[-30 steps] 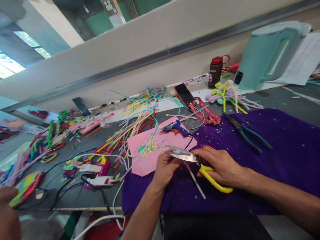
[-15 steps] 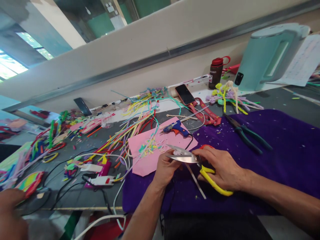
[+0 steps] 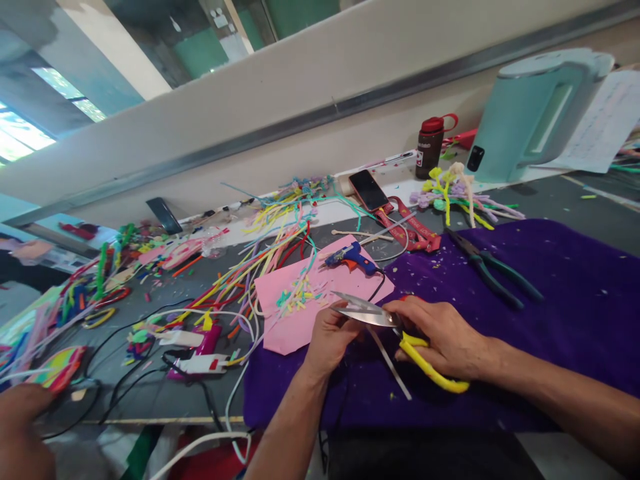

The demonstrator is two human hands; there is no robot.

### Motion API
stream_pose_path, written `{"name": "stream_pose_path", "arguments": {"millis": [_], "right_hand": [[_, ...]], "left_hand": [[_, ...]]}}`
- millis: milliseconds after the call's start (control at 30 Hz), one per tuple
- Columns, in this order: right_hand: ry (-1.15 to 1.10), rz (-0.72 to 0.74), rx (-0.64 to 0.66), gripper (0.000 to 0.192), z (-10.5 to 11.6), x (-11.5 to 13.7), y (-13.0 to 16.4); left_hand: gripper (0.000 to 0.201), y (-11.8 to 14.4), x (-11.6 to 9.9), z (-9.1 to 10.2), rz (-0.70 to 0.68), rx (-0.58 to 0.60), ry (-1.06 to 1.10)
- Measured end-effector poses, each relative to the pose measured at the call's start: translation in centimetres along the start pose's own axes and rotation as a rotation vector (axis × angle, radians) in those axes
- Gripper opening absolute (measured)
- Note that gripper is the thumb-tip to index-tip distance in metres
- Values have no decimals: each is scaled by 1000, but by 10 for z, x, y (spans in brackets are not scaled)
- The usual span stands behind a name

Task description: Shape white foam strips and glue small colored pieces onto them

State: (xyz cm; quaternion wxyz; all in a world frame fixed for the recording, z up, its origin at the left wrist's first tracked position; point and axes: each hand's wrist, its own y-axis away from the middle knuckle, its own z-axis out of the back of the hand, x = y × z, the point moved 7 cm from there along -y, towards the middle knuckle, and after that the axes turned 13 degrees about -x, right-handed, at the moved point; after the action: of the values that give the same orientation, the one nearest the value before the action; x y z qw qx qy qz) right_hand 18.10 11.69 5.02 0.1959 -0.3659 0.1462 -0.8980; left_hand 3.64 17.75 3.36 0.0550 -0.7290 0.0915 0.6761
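Note:
My right hand [image 3: 445, 337] is wrapped around the handles of a pair of scissors [image 3: 367, 316], one loop of which is covered in yellow. Their blades point left and stand slightly apart, over the fingertips of my left hand [image 3: 330, 337]. Those fingertips are pinched together behind the blades. A thin pale pipe cleaner [image 3: 393, 367] slants down from there over the purple cloth [image 3: 505, 360]; the end in my left hand is hidden by the blades and fingers.
Behind my hands, a blue glue gun [image 3: 353, 259] and small cut bits lie on pink paper [image 3: 290, 337]. Pliers [image 3: 493, 267] rest to the right. Cables, bundled pipe cleaners [image 3: 280, 240] and a kettle [image 3: 525, 120] stand around. Another person's hand [image 3: 25, 427] is at lower left.
The pale pink piece seen between the blades no longer shows, and the blades look slightly closer together. The other person's hand has shifted a little, with a white strip now beside it.

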Motion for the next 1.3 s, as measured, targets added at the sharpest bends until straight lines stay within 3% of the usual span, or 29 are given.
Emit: {"name": "stream_pose_path", "arguments": {"millis": [667,1000,1300], "right_hand": [[95,0,8,48,-5,-6,2],[-180,-190,-106,49,15,-2,2],[-16,-155,-93,51,1,-7,0]], "left_hand": [[14,-1,1,1,-9,42,-4],[17,1,-3,0,119,56,195],[18,1,1,-4,150,70,224]]}}
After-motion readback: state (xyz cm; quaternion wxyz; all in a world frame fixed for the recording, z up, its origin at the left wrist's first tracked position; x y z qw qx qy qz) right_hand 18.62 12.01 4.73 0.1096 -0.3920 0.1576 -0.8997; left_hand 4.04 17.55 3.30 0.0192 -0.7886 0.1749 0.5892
